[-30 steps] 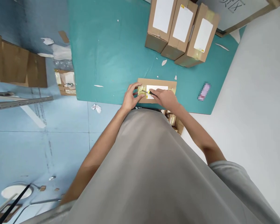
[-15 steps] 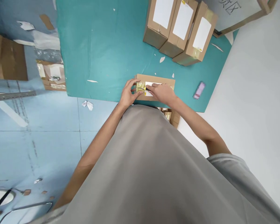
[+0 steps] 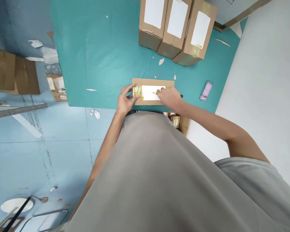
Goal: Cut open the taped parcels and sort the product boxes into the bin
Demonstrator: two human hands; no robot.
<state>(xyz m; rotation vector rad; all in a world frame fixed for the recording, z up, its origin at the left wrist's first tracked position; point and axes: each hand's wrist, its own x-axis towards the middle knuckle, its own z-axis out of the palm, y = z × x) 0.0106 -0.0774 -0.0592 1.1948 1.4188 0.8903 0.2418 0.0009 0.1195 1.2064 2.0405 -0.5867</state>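
A narrow cardboard box [image 3: 153,82] lies near the table's front edge, with a white label [image 3: 148,91] on top and clear yellowish tape [image 3: 137,90] over its left end. My left hand [image 3: 125,100] grips that end, thumb on the near part of the tape and fingers at the far corner. In my right hand [image 3: 170,97] is a utility knife [image 3: 156,93], its thin blade pointing left over the label. The knife's dark rear end sticks out on the other side of the fist. Whether the blade touches the label I cannot tell.
Several taped cartons with white labels [image 3: 178,19] stand at the back right of the green table [image 3: 99,48]. A blurred pink object [image 3: 206,91] lies to the right. Paper scraps [image 3: 161,61] dot the tabletop. A large brown carton [image 3: 26,75] is off to the left.
My right hand and the knife have drawn back to the right, from the taped end to over the label. My left hand stays on the box's left end. The view has shifted slightly.
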